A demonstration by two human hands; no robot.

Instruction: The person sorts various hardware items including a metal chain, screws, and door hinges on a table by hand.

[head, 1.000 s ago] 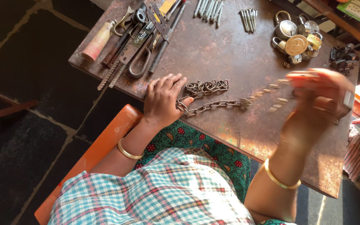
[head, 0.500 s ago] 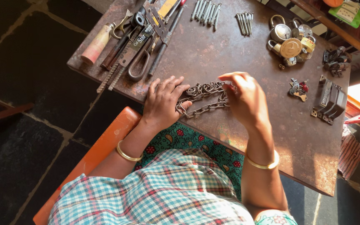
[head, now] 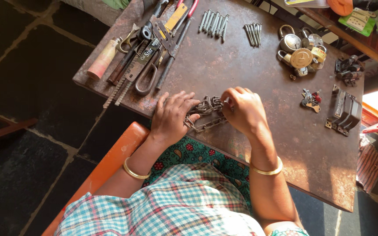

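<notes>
Here, in the head view, the chain [head: 206, 114] lies bunched in a small heap at the near edge of the rusty worktop [head: 250, 70], gathered between the person's two hands. The left hand [head: 169, 116] rests flat with fingers spread, its thumb on the links at the heap's left side; the right hand [head: 244, 109] is curled over the heap's right end, fingertips pinching links. Judged from this, the gathering looks mostly done: no loose length trails across the worktop, though the heap is not lifted or set aside. The padlocks [head: 300, 49], the two rows of bolts [head: 228, 25], the hand tools [head: 147, 48] and the dark brackets [head: 345, 111] lie apart, untouched. The chain's right end is hidden under the right hand, so its full length cannot be told; the top corner of the worktop is cut off.
</notes>
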